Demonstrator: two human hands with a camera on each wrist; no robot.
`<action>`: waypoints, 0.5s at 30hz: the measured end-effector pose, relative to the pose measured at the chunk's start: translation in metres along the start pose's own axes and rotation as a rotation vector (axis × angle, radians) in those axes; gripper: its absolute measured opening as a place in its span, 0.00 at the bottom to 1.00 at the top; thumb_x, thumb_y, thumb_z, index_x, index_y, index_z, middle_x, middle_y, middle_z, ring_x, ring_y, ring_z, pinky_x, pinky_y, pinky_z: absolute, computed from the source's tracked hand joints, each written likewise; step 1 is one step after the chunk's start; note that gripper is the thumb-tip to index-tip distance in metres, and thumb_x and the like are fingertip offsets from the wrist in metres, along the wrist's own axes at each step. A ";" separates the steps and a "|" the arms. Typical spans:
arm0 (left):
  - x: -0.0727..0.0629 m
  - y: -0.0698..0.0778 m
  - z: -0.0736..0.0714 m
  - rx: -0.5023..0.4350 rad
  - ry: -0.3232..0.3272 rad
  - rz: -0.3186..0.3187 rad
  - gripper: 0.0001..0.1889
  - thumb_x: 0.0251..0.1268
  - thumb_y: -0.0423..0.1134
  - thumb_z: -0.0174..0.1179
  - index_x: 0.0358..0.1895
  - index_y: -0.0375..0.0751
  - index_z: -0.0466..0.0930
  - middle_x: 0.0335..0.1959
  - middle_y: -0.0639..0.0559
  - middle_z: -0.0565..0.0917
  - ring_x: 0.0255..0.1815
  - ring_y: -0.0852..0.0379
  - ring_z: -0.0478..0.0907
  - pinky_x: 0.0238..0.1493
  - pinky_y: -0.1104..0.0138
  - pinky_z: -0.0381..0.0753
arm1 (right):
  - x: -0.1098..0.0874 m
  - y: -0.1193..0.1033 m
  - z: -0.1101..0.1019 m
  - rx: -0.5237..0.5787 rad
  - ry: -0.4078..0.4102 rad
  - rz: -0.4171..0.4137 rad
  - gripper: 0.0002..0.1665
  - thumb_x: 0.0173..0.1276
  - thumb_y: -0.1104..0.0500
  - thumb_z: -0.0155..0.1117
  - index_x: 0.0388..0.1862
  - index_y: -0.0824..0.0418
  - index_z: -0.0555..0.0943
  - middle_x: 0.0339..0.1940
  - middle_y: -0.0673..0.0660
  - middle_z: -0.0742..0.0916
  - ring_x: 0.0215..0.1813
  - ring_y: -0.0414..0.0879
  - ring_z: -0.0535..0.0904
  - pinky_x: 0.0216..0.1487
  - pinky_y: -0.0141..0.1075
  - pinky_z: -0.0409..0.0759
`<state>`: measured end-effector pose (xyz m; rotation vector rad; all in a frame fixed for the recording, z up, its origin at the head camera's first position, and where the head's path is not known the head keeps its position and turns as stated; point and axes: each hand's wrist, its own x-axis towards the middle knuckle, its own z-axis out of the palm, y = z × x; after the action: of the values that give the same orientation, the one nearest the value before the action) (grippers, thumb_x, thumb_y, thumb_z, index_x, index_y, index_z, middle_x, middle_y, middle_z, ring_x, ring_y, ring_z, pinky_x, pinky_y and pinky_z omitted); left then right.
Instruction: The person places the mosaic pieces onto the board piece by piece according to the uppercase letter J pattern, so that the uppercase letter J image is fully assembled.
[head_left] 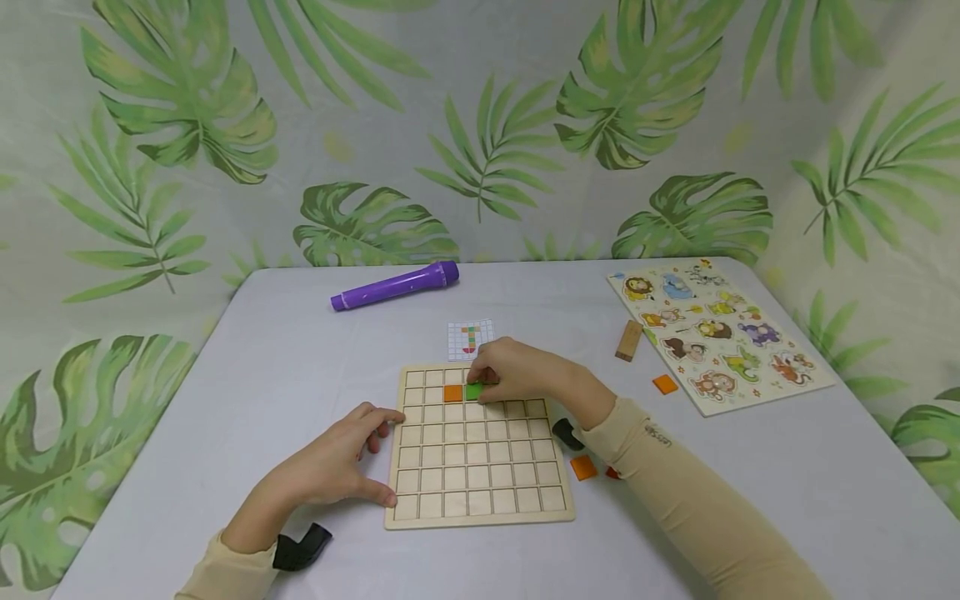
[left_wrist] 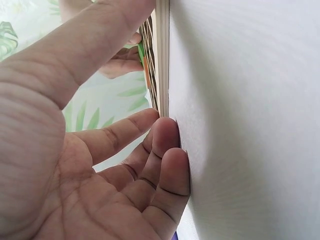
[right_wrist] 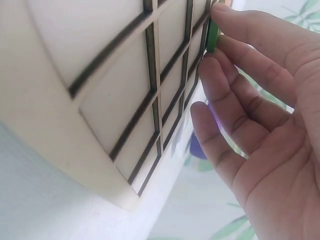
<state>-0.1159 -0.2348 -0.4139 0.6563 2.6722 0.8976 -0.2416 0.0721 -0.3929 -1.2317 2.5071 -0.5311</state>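
Note:
A wooden grid board (head_left: 480, 454) with square cells lies on the table. My right hand (head_left: 517, 371) is over its upper rows and pinches a green square tile (head_left: 474, 391) between thumb and finger. In the right wrist view the green tile (right_wrist: 213, 36) stands between the fingertips at the board's surface. An orange square tile (head_left: 453, 393) sits in the cell just left of it. My left hand (head_left: 330, 462) rests against the board's left edge, thumb low and index finger higher. In the left wrist view its fingertips (left_wrist: 165, 132) touch the board's side.
Behind the board lies a pattern card (head_left: 471, 339), with a purple toy microphone (head_left: 393, 286) further back. To the right are a small wooden block (head_left: 628, 340), an orange tile (head_left: 664, 384) and an animal puzzle board (head_left: 720, 333). Another orange tile (head_left: 583, 467) and a red piece (head_left: 612, 472) lie near the right forearm.

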 end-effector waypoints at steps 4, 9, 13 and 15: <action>0.000 0.001 0.000 -0.004 0.001 -0.007 0.53 0.41 0.54 0.89 0.73 0.40 0.73 0.53 0.52 0.76 0.46 0.60 0.72 0.45 0.69 0.75 | 0.000 -0.002 0.000 0.002 0.000 0.004 0.14 0.70 0.59 0.78 0.52 0.63 0.90 0.44 0.54 0.88 0.44 0.42 0.81 0.49 0.28 0.80; 0.000 0.001 0.000 -0.001 0.000 0.002 0.53 0.41 0.54 0.89 0.73 0.40 0.73 0.53 0.52 0.76 0.46 0.60 0.72 0.45 0.69 0.75 | 0.001 -0.002 0.001 0.003 0.001 0.010 0.15 0.70 0.59 0.78 0.52 0.63 0.90 0.45 0.54 0.89 0.44 0.40 0.81 0.49 0.28 0.80; 0.000 0.001 0.000 -0.002 0.000 0.007 0.53 0.41 0.54 0.89 0.73 0.40 0.73 0.53 0.51 0.76 0.46 0.60 0.71 0.45 0.69 0.75 | 0.001 -0.002 0.001 0.008 0.000 0.017 0.15 0.70 0.59 0.78 0.53 0.62 0.90 0.46 0.54 0.89 0.44 0.39 0.81 0.49 0.28 0.80; 0.000 0.000 0.000 -0.003 0.000 0.006 0.53 0.41 0.54 0.89 0.73 0.39 0.73 0.52 0.51 0.76 0.46 0.59 0.72 0.45 0.69 0.75 | 0.001 -0.002 0.001 0.007 -0.002 0.015 0.15 0.70 0.58 0.78 0.53 0.62 0.90 0.47 0.54 0.89 0.45 0.39 0.82 0.50 0.28 0.81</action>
<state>-0.1158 -0.2345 -0.4136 0.6646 2.6703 0.9027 -0.2407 0.0700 -0.3929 -1.2096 2.5087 -0.5350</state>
